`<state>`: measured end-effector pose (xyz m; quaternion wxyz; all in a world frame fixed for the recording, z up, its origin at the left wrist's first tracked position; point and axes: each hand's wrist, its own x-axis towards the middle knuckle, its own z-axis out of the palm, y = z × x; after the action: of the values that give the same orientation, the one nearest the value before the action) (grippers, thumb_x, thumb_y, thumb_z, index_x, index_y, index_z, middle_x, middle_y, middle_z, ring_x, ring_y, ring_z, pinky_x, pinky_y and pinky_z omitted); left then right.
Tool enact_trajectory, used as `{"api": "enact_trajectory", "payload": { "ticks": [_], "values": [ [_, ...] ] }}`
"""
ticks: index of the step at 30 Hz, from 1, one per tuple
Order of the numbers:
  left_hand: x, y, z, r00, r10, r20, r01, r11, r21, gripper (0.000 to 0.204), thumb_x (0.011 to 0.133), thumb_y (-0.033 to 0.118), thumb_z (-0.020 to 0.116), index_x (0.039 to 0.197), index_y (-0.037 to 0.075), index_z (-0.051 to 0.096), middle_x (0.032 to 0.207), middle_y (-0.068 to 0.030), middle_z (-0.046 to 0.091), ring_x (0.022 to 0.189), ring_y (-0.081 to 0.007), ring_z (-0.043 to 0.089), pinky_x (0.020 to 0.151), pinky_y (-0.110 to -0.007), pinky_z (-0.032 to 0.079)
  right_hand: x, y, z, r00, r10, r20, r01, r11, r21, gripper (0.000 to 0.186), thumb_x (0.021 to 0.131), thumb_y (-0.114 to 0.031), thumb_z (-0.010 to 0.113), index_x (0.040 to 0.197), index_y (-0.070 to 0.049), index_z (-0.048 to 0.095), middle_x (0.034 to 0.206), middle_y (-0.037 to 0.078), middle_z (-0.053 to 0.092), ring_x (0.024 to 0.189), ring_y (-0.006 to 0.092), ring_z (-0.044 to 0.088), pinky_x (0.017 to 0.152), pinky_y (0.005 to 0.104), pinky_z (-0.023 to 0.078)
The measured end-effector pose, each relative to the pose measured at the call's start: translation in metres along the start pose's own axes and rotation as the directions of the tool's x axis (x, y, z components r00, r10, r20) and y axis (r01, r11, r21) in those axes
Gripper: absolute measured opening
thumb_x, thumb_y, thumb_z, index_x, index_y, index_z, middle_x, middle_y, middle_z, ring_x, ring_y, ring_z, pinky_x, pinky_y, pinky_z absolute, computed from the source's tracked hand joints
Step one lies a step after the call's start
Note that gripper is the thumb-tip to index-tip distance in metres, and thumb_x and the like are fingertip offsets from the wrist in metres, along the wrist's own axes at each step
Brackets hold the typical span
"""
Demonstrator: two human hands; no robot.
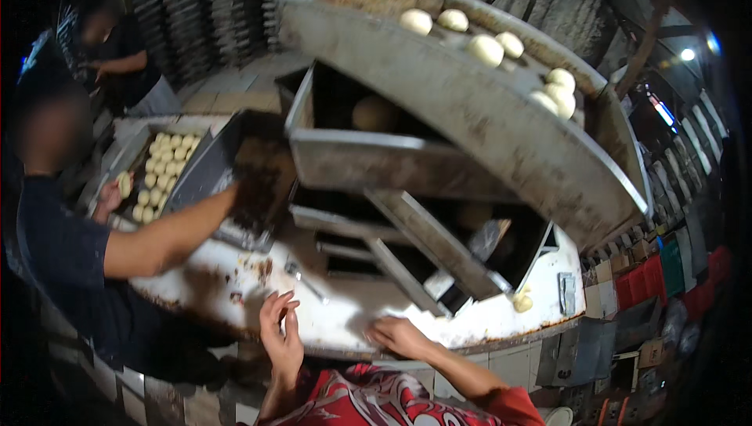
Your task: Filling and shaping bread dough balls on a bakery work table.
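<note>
My left hand [280, 332] is raised over the front edge of the white table [352, 320], fingers apart and slightly bent, holding nothing. Lower and to the right, my right hand [401, 338] rests near the table edge with its fingers loosely out and no object visible in it. Just beyond my left hand lies a slim metal utensil [309, 281] with a dark end, perhaps a spoon. Dark crumbs [265, 268] are scattered to its left. Several pale dough balls [486, 50] sit in the top metal tray [439, 61], out ahead of my hands.
Crooked metal trays [368, 161] are stacked in front of me. A dough piece [522, 300] lies at the right. On the left, a co-worker [59, 246] reaches into a grey tub [207, 167] of dark filling, beside a tray of dough balls [164, 167]. Another person [129, 65] stands behind.
</note>
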<state>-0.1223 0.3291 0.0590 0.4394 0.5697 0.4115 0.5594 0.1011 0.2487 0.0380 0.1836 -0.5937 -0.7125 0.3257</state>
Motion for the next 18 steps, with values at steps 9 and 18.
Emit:
{"api": "enact_trajectory", "payload": {
  "ticks": [9, 18],
  "values": [
    [0.077, 0.011, 0.038, 0.955, 0.296, 0.011, -0.295, 0.954, -0.054, 0.042, 0.092, 0.017, 0.045, 0.126, -0.005, 0.035, 0.116, -0.0207, 0.05, 0.097, -0.0266, 0.055, 0.089, -0.038, 0.042, -0.154, -0.193, -0.315, 0.675, -0.653, -0.344, 0.577, 0.757, -0.306, 0.009, 0.086, -0.007, 0.056, 0.084, -0.005, 0.065, 0.095, 0.014, 0.065, 0.087, 0.0207, 0.064, 0.074, 0.0337, 0.053],
    [0.104, 0.037, 0.028, 0.952, 0.285, 0.112, -0.29, 0.957, 0.023, 0.057, 0.09, 0.022, 0.054, 0.133, -0.003, 0.027, 0.112, -0.0194, 0.055, 0.095, -0.0301, 0.058, 0.087, -0.043, 0.044, 0.015, -0.169, -0.472, 0.586, -0.292, -0.756, -0.351, 0.749, -0.561, 0.015, 0.082, -0.011, 0.061, 0.092, -0.003, 0.067, 0.085, 0.01, 0.068, 0.078, 0.019, 0.065, 0.075, 0.0312, 0.051]
  ]
}}
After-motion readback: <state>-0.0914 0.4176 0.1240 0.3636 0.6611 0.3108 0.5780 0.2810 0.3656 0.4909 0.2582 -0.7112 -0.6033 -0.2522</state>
